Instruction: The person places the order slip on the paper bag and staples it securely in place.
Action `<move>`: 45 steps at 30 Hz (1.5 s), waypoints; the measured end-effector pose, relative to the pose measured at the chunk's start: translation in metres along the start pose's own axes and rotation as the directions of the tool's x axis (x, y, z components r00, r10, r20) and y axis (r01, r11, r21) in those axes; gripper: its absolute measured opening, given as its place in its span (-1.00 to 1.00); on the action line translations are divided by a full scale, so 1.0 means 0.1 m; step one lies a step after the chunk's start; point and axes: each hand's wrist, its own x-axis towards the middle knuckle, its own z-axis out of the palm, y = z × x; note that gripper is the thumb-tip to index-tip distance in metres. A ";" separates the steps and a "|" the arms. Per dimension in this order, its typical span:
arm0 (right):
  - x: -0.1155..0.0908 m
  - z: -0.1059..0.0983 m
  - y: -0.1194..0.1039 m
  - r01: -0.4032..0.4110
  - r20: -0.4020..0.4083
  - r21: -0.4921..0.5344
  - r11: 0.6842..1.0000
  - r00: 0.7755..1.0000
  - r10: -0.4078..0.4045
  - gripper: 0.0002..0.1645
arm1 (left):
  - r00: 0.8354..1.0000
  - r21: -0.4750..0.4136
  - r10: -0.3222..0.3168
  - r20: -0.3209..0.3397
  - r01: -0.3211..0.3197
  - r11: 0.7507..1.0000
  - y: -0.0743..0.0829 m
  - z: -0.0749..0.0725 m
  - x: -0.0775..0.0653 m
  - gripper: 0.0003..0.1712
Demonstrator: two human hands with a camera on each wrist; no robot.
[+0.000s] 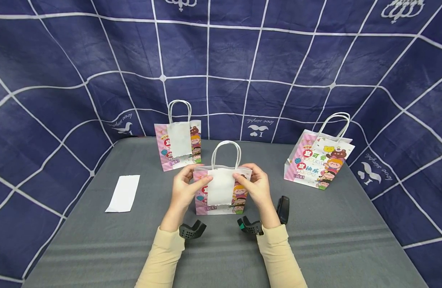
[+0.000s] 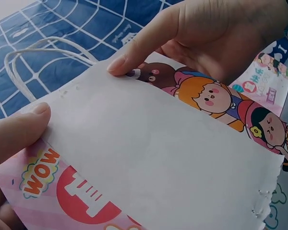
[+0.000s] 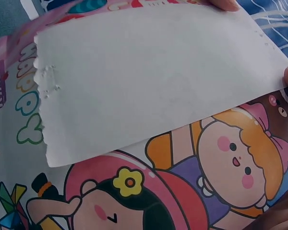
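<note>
A small paper gift bag (image 1: 201, 200) with cartoon figures and white looped handles (image 1: 226, 144) stands upright at the middle of the table. A blank white paper strip (image 1: 221, 188) with a ragged lower edge lies flat over its front. My left hand (image 1: 183, 188) pinches the bag's upper left side, thumb on the front by the strip's edge and fingers behind. On the upper right side, my right hand (image 1: 256, 185) does the same. Both thumbs show at the strip's upper end in the left wrist view. Most of the other fingers are hidden behind the bag.
Behind to the left stands a similar bag (image 1: 163, 154) with a white strip (image 1: 179, 140) on its front. A third bag (image 1: 307, 160), without a strip, leans at the right. A loose white paper (image 1: 123, 194) lies on the grey table (image 1: 98, 248). Blue checked cloth (image 1: 228, 52) rises behind.
</note>
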 end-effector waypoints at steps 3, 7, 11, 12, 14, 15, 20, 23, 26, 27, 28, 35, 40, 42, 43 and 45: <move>0.00 0.01 0.00 -0.004 0.019 0.019 1.000 1.000 0.004 -0.70 | 0.999 -0.040 -0.005 0.034 0.006 0.999 0.00 0.00 0.00 -0.67; -0.01 0.01 -0.03 -0.017 0.034 0.052 0.998 0.999 0.016 -0.60 | 0.996 -0.078 -0.025 0.086 0.032 0.996 0.01 0.00 -0.02 -0.69; -0.01 0.03 -0.06 -0.034 0.049 0.068 0.997 0.998 0.031 -0.75 | 0.993 -0.057 -0.043 0.108 0.050 0.997 0.04 -0.01 -0.04 -0.71; -0.01 0.03 -0.06 -0.037 0.053 0.067 0.997 0.998 0.034 -0.79 | 0.993 -0.047 -0.046 0.108 0.052 0.998 0.04 -0.01 -0.04 -0.73; -0.01 0.03 -0.08 -0.043 0.058 0.064 0.997 0.998 0.039 -0.77 | 0.993 -0.029 -0.048 0.105 0.051 0.998 0.06 -0.01 -0.05 -0.75; -0.01 0.03 -0.08 -0.046 0.060 0.062 0.997 0.997 0.042 -0.73 | 0.994 -0.019 -0.045 0.102 0.047 0.999 0.07 -0.01 -0.05 -0.77; 0.00 0.04 -0.10 -0.064 0.076 0.066 0.996 0.995 0.059 -0.74 | 0.995 0.035 0.037 0.096 -0.041 0.999 0.24 0.02 -0.09 -0.82; 0.00 0.03 -0.10 -0.071 0.091 0.085 0.994 0.994 0.063 -0.78 | 0.991 0.056 0.089 0.099 -0.095 0.994 0.33 0.03 -0.11 -0.84; -0.01 0.02 -0.10 -0.071 0.104 0.095 0.993 0.993 0.061 -0.66 | 0.988 0.051 0.109 0.106 -0.115 0.992 0.33 0.02 -0.11 -0.88; -0.01 0.02 -0.10 -0.070 0.106 0.094 0.993 0.993 0.060 -0.62 | 0.988 0.051 0.112 0.109 -0.118 0.992 0.34 0.02 -0.11 -0.89; -0.01 0.02 -0.10 -0.070 0.108 0.093 0.993 0.992 0.060 -0.59 | 0.987 0.050 0.114 0.112 -0.121 0.991 0.34 0.02 -0.11 -0.89; -0.04 -0.03 -0.09 -0.079 0.126 0.076 0.994 0.990 0.069 -0.60 | 0.983 0.053 0.127 0.129 -0.135 0.989 0.32 0.02 -0.10 -0.90; -0.07 -0.12 -0.09 -0.056 0.171 0.078 0.995 0.984 0.042 -0.78 | 0.983 0.065 0.128 0.129 -0.137 0.988 0.31 0.02 -0.09 -0.90; -0.07 -0.16 -0.09 -0.050 0.182 0.073 0.996 0.983 0.036 -0.76 | 0.983 0.067 0.129 0.129 -0.138 0.988 0.32 0.02 -0.10 -0.90; -0.08 -0.19 -0.09 -0.048 0.182 0.064 0.997 0.983 0.036 -0.75 | 0.983 0.069 0.129 0.129 -0.139 0.988 0.32 0.01 -0.10 -0.90; -0.09 -0.24 -0.08 -0.041 0.180 0.040 0.998 0.983 0.033 -0.74 | 0.983 0.072 0.129 0.128 -0.139 0.988 0.32 0.01 -0.10 -0.90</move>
